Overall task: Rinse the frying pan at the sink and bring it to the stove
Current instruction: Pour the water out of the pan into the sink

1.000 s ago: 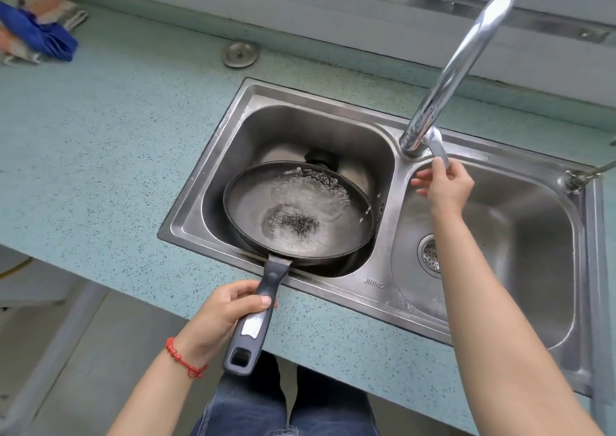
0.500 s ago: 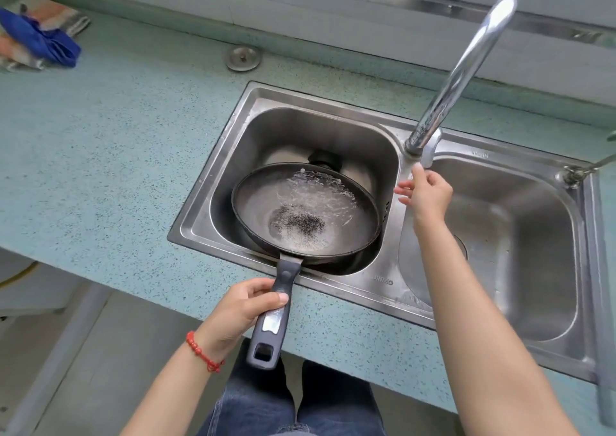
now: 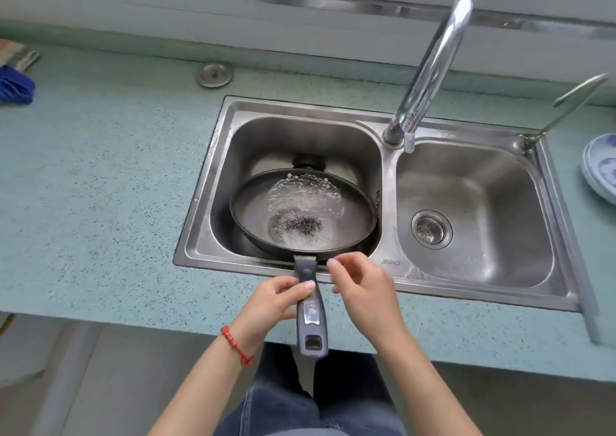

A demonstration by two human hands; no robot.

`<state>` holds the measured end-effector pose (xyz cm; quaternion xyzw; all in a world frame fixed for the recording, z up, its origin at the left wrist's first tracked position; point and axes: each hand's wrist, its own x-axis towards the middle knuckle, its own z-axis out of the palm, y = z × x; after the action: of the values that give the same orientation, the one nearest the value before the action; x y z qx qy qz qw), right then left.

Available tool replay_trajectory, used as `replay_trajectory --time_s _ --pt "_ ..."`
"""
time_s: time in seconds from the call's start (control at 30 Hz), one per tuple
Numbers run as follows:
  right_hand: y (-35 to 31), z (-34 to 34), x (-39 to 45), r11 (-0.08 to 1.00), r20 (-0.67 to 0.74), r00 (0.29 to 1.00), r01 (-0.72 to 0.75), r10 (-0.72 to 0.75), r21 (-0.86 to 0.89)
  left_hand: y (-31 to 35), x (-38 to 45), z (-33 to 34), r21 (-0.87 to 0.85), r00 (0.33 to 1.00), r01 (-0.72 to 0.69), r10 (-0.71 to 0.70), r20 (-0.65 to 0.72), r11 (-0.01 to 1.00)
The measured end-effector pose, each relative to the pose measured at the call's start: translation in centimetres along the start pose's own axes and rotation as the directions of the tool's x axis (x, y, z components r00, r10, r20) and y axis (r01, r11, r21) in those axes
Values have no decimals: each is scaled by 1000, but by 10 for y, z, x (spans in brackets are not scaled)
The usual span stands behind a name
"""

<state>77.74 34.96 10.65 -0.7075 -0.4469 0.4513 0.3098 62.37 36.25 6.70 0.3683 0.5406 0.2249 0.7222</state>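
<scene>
A dark frying pan [image 3: 256,215] sits in the left basin of the steel double sink [image 3: 206,182], with water and dark specks pooled in its bottom. Its grey handle [image 3: 311,315] sticks out over the counter edge toward me. My left hand [image 3: 271,302] grips that handle from the left, thumb on top. Just right of the handle hovers my right hand [image 3: 363,289], fingers loosely curled and holding nothing. The chrome faucet [image 3: 430,69] rises between the basins, its lever [image 3: 409,142] pointing down; no running water shows.
The right basin [image 3: 520,202] holds only its drain strainer [image 3: 431,229]. A round metal cap [image 3: 214,74] lies on the teal counter behind the sink. A blue cloth [image 3: 13,86] is at far left, blue-and-white plates [image 3: 600,172] at far right.
My right hand left the faucet lever and came down beside the pan handle. The water stream has stopped. My left hand keeps its grip.
</scene>
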Motion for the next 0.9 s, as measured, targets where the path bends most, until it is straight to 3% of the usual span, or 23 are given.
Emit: replay_trajectory --time_s 0.13,0.27,0.4,0.53,0.9 --pt "-10 16 -27 965 40 972 -226 233 -132 1 6 -3 -9 999 18 -18 34 1000" --pt "-19 30 -31 921 78 922 -368 379 -125 2 12 0 -31 994 59 -56 97 998" --pt "-28 41 -28 835 260 844 -520 469 182 3 13 0 -108 992 54 -41 120 993" --pt "-27 43 -32 806 267 884 -462 383 370 0 8 3 -214 990 48 -19 137 976" --pt "-16 30 -53 867 243 940 -320 240 383 -9 -9 18 -235 992 -69 91 82 970"
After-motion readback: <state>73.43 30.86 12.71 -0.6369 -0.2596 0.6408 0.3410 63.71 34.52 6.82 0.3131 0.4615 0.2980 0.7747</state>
